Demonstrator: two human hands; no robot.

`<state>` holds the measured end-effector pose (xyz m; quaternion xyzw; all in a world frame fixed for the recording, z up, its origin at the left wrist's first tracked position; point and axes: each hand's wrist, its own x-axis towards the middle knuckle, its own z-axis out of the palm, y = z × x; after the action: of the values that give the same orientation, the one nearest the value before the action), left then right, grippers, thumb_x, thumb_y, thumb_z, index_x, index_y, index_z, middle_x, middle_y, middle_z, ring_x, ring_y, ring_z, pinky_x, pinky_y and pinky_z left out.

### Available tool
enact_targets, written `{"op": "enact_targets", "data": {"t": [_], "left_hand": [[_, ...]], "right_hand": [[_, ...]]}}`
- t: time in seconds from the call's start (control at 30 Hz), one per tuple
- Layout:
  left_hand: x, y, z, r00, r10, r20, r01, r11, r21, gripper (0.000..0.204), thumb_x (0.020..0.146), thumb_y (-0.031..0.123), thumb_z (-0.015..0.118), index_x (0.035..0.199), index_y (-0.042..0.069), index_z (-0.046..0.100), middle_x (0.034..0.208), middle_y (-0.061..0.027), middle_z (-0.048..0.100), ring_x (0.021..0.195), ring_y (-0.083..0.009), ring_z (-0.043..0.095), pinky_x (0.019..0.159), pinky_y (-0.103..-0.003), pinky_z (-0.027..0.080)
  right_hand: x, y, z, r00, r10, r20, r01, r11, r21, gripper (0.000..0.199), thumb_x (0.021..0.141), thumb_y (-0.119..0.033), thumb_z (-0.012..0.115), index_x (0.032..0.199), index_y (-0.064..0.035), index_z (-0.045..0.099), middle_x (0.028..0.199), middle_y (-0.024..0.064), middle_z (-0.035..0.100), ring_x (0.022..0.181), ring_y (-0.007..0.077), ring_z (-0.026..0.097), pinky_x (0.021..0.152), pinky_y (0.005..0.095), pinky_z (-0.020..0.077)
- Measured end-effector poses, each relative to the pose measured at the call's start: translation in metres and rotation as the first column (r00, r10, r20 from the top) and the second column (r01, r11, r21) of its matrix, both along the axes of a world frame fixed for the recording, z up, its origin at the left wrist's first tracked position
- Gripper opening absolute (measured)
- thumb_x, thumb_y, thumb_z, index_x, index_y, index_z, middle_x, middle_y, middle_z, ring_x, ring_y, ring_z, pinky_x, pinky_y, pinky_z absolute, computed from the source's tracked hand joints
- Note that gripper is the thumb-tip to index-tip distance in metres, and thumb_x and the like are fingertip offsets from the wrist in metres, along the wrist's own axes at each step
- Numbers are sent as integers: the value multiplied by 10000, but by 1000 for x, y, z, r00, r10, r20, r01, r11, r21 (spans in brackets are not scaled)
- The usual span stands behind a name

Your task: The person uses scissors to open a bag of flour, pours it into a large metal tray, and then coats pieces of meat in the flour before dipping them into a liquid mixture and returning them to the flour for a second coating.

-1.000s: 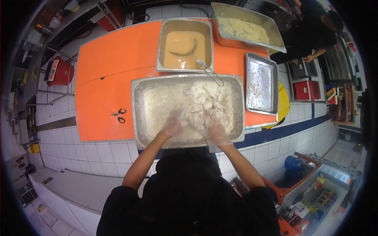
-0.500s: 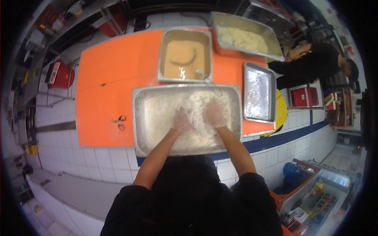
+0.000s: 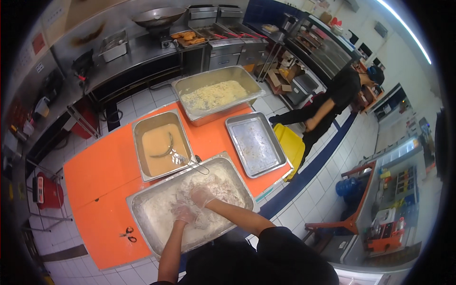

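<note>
A deep steel pan at the table's near side holds white flour with lumpy, flour-coated pieces whose kind I cannot make out. Both my hands are down in it, in clear plastic gloves. My left hand is on the nearer side, its fingers curled into the floury mass. Just beyond and to the right, my right hand presses in close beside it, fingers bent and partly buried. Past the pan sits a steel container of orange-tan liquid with a curved dark handle and a wire strainer or whisk.
Further back stands a pan of pale yellow crumbly food. An empty shallow tray lies at right, scissors at left on the orange tabletop. A co-worker in black is beyond a yellow bin. Fryers and a wok line the back.
My view has swung up and right, showing the back counter. My hands stay in the flour and have come closer together. The co-worker appears more upright in view.
</note>
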<state>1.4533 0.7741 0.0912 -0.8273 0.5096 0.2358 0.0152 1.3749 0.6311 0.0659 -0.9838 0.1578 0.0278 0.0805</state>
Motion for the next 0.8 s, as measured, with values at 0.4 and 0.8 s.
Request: {"op": "enact_targets", "data": {"t": [0.4,0.8], "left_hand": [[34,56,-13,878,275,-393,-375,904,-205,892,806,625,691,1464,49,517,1449,-239,536,1420,-465,377,1159,-529,337],[35,19,-68,976,141,168,-129,989,-77,770,865,301,672,1550,82,397,1487,-252,493,1307,-513,488,1085,-614,412]], "right_hand": [[-43,-8,107,985,-131,-116,159,948,276,385,792,-324,675,909,39,733,929,279,722,870,406,728,784,501,563],[-45,16,-3,983,113,145,-10,821,-571,329,932,-190,566,1162,25,662,970,200,661,835,292,668,751,524,587]]}}
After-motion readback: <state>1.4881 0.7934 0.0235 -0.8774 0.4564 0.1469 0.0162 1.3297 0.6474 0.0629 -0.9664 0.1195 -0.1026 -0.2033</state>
